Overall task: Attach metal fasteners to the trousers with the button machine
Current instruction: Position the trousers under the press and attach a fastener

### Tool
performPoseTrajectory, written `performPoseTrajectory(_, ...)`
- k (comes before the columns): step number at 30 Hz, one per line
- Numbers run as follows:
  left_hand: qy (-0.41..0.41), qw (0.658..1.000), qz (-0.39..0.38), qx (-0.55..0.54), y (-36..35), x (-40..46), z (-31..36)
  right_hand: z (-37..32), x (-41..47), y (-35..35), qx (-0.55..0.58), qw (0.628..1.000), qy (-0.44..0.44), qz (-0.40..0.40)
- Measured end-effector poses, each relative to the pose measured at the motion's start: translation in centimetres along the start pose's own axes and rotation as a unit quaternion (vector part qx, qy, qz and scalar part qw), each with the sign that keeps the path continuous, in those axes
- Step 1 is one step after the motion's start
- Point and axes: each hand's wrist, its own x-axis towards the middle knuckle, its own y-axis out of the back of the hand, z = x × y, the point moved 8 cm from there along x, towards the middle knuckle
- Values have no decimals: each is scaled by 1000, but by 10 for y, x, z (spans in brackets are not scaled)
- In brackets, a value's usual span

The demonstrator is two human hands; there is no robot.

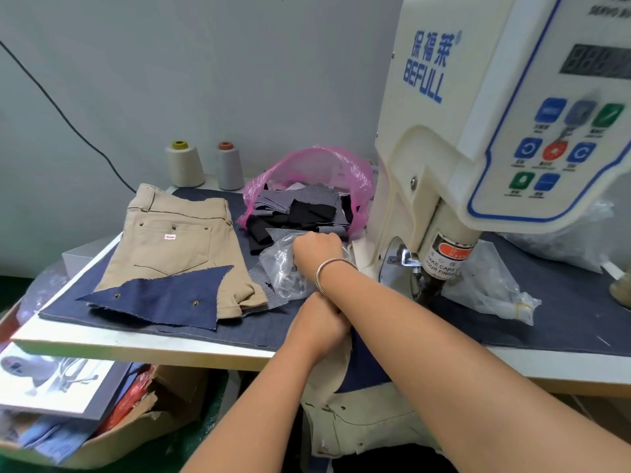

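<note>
The cream button machine (444, 165) stands at the right of the table, its press head (432, 285) low over the denim mat. My right hand (316, 249), a bangle on its wrist, has its fingers curled into the mouth of a clear plastic bag (281, 271) left of the machine; what they hold is hidden. My left hand (321, 322) lies under the right forearm. It grips beige trousers (358, 421) that hang over the table's front edge. A second, folded pair of beige trousers (177, 240) lies at the left.
A denim scrap (164, 302) with two metal studs overlaps the folded pair. Behind it are a pink bag of fabric pieces (307, 199) and two thread cones (184, 165). Another clear bag (491, 288) lies right of the press head. A cardboard box (136, 421) sits below the table edge (170, 349).
</note>
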Motion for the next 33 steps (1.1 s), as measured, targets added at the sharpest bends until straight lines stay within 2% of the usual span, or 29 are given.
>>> performPoseTrajectory(15,11,1000,-11,17,-1,-1,2,12,0,1,0,998,-27,54)
performPoseTrajectory(33,-11,1000,-10,3,-2,-1,4,24,2,-10,72,994,-66,42)
